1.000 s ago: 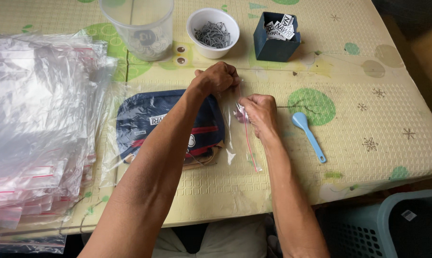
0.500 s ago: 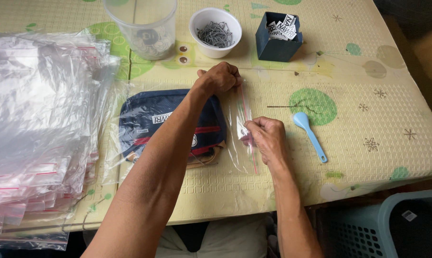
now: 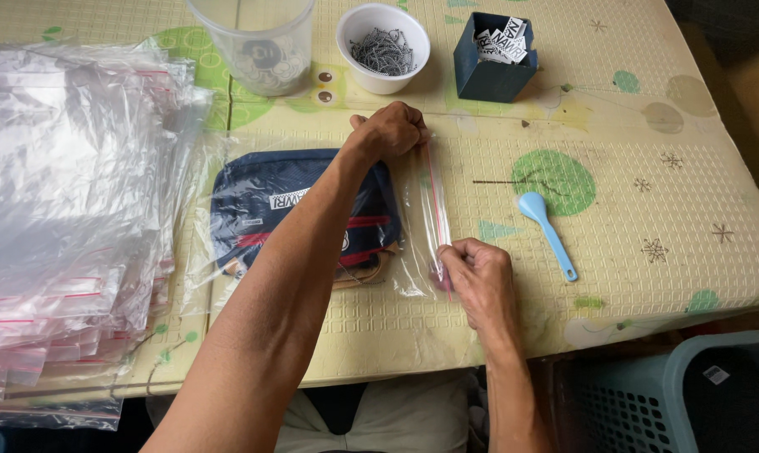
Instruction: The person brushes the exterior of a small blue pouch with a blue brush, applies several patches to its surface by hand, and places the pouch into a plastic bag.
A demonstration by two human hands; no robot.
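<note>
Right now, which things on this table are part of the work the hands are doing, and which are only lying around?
In use:
- left hand and right hand, both pinching the zip strip
- clear zip bag
- navy pouch inside it

Lying about:
- stack of empty bags
- blue spoon
- white bowl
- clear cup
- dark blue box

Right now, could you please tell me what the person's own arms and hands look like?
Both forearms are bare, with no sleeves in view. The left hand and the right hand wear no gloves. I see no rings, watch or bracelets on either.
</note>
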